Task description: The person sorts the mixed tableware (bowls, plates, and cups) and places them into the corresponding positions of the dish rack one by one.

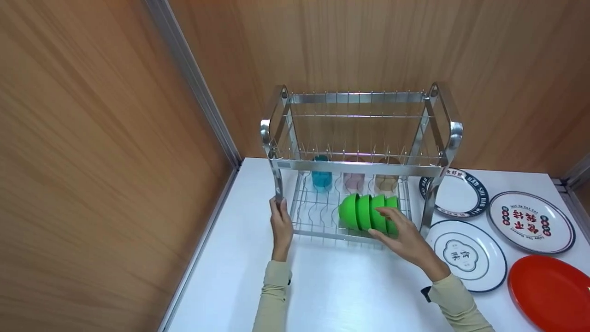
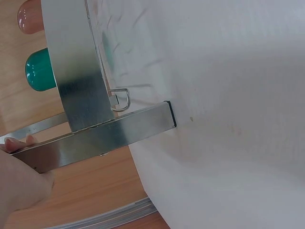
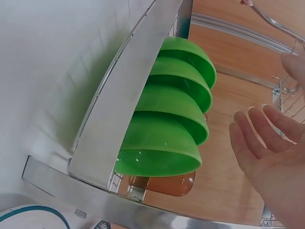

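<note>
A metal rack [image 1: 355,167] is standing, the left hand [image 1: 281,229] gripping one side. Green bowls [image 1: 363,212] are sitting on edge in its lower tier [image 1: 313,234], probably light, stiff, best pinched by rims; the right hand [image 1: 407,238] is hovering alongside, fingers parted, empty.

On a dark-rimmed plate [image 1: 457,193], "SHI" can be read among capitals and Chinese characters. "食" and "味" are printed on a cloud-patterned plate [image 1: 462,256]; a third plate [image 1: 531,222] is marked with red Chinese characters.
</note>
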Available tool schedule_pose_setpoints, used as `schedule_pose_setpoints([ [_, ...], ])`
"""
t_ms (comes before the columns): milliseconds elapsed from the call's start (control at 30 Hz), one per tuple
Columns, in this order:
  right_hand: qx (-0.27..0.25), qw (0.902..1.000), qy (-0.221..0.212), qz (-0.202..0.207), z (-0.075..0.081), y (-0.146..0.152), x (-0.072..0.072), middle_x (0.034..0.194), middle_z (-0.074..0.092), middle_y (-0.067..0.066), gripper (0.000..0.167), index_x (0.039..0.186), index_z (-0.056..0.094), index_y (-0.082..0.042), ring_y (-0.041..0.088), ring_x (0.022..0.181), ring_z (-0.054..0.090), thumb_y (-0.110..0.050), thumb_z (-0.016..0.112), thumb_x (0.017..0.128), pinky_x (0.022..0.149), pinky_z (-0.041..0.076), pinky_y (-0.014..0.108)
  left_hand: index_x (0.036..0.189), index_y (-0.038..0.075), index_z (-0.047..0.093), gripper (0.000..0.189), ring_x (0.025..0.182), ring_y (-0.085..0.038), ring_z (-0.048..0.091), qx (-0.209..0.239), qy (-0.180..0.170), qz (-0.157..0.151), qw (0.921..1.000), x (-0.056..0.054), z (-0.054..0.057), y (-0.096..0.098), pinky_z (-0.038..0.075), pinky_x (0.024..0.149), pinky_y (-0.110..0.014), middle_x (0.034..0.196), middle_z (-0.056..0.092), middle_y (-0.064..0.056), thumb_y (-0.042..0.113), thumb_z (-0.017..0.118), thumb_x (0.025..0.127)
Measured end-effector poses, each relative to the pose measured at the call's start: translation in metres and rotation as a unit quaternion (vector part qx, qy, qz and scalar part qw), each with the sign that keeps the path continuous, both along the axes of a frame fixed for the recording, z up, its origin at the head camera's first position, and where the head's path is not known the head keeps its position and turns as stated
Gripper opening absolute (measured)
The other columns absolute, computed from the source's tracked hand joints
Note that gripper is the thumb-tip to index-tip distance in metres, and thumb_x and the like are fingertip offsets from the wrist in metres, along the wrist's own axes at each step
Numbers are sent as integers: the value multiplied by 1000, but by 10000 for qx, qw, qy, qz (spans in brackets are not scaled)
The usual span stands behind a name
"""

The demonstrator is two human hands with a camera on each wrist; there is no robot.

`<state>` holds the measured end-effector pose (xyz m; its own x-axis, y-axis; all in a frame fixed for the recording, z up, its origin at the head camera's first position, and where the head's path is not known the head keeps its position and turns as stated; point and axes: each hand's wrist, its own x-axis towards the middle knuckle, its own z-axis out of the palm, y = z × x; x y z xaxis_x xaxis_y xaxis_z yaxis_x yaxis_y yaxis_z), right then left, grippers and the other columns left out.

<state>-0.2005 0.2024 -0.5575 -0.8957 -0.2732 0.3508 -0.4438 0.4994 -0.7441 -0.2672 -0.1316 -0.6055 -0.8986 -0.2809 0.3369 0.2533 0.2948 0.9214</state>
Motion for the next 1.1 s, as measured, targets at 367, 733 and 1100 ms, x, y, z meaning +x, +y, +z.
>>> schedule_pose_setpoints([
  [367, -217, 9993, 211, -197, -6, 17, 16, 132, 62, 18, 57, 139, 57, -2, 30, 115, 64, -14, 82, 89, 100, 53, 33, 130, 12, 44, 25, 87, -28, 48, 73, 62, -12, 10000, 3, -3, 0, 42, 75, -32, 91, 42, -1, 28, 35, 114],
  [733, -588, 9964, 311, -517, -10, 40, 37, 131, 65, 9, 54, 137, 60, -3, 23, 112, 65, -3, 81, 87, 99, 44, 10, 131, 11, 45, 25, 85, -29, 47, 123, 141, -53, 9998, 0, -3, 0, 40, 75, -32, 89, 41, -4, 27, 35, 114],
  [1100, -583, 9906, 155, -1227, -16, 71, 63, 123, 70, 9, 45, 133, 63, -6, 0, 107, 63, -3, 78, 90, 95, 44, 7, 131, 10, 45, 25, 87, -30, 47, 132, 168, -42, 9998, 0, -6, -1, 41, 77, -33, 90, 42, -10, 27, 35, 114],
])
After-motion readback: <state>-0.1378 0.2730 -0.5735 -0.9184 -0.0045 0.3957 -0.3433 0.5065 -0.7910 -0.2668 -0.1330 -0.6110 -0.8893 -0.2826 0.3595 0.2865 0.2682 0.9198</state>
